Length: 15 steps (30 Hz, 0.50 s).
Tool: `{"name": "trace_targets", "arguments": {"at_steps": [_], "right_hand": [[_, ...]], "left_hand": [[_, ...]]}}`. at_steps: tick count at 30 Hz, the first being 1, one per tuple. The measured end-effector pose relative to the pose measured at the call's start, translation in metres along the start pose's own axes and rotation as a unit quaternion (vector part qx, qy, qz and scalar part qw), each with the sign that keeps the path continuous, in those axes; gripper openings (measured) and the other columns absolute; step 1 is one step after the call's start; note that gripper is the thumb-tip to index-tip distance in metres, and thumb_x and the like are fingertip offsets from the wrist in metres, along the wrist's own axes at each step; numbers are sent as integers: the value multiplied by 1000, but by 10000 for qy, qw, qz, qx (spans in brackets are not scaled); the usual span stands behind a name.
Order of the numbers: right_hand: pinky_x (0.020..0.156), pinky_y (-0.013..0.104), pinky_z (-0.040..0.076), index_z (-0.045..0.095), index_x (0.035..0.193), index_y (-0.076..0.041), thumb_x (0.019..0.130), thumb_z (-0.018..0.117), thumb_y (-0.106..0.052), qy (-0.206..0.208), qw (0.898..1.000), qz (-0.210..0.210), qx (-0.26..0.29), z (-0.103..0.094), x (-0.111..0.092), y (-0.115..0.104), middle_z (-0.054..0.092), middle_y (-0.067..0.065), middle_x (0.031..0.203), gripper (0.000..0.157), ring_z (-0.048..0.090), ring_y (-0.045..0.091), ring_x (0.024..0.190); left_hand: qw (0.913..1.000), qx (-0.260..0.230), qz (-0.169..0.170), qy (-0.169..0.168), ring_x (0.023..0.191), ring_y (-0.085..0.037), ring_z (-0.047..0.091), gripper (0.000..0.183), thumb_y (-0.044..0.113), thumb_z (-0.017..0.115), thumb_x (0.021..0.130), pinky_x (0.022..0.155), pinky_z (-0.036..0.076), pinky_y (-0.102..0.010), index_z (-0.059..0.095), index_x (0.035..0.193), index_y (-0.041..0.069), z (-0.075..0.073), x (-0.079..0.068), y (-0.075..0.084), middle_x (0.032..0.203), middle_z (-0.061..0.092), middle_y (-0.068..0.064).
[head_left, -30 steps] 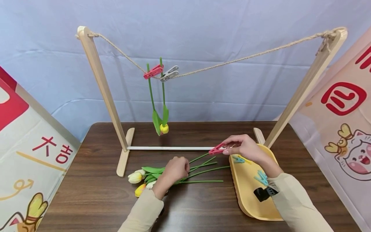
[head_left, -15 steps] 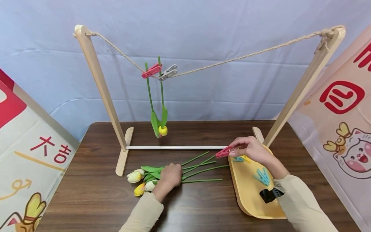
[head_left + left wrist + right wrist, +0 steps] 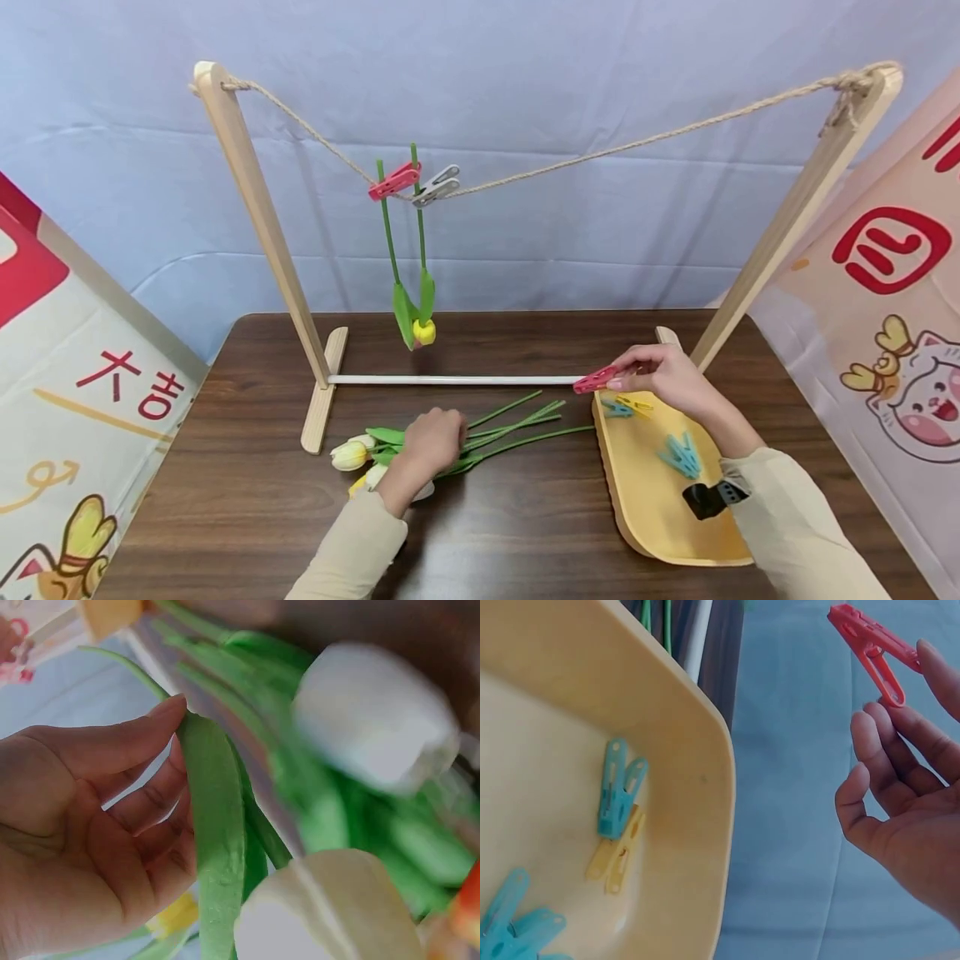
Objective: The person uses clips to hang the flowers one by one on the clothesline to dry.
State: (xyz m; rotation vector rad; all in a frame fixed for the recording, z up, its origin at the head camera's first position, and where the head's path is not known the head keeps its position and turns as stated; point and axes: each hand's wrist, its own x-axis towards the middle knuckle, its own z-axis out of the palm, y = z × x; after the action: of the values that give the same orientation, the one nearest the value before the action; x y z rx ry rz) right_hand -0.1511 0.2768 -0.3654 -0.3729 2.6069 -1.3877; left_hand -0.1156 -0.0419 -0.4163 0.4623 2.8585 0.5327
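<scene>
Pinching a red peg in the right hand near the yellow tray, and a tulip by its stem in the left hand, beside the other tulips. Printed in red on the white banner: 大吉.

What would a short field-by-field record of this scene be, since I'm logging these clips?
Left hand: pinches a tulip at its leaf and stem
Right hand: pinches a red clothespin
Rope: second red clothespin, gray clothespin, two hanging tulips, blooms down
Table: loose tulips
Tray: blue clothespins, yellow clothespin
</scene>
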Motion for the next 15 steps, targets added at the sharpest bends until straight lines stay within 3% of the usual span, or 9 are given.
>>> {"name": "trace_targets", "arguments": {"at_steps": [5,9,12,15], "right_hand": [[58,27,47,66,96,3,79,72,-15,247,9994,16,-238,-7,0,-1,61,10,82,26,55,18,67],[60,27,48,66,95,3,79,72,-16,366,9989,21,-309,-9,0,-1,62,11,83,26,56,16,68],[59,27,47,66,96,3,78,72,-16,381,9987,3,-343,-8,1,-2,62,11,82,26,55,16,67],[58,26,46,66,96,3,78,72,-15,366,9987,-72,-338,-7,2,-6,61,10,81,25,53,16,66]], "left_hand": [[9995,-160,79,265,55,-17,49,23,-10,52,77,48,40,-30,60,71,11,-38,0,1,65,53,0],[9955,-541,226,750,56,-15,49,17,-8,57,78,51,40,-30,60,75,9,-66,3,3,65,54,2],[9865,-1010,308,1253,60,-15,51,13,-5,61,79,56,42,-32,59,79,8,-84,7,8,67,57,1],[9717,-1558,331,1747,64,-17,55,10,-3,62,81,62,43,-34,59,82,7,-97,13,13,72,60,-2]]}}
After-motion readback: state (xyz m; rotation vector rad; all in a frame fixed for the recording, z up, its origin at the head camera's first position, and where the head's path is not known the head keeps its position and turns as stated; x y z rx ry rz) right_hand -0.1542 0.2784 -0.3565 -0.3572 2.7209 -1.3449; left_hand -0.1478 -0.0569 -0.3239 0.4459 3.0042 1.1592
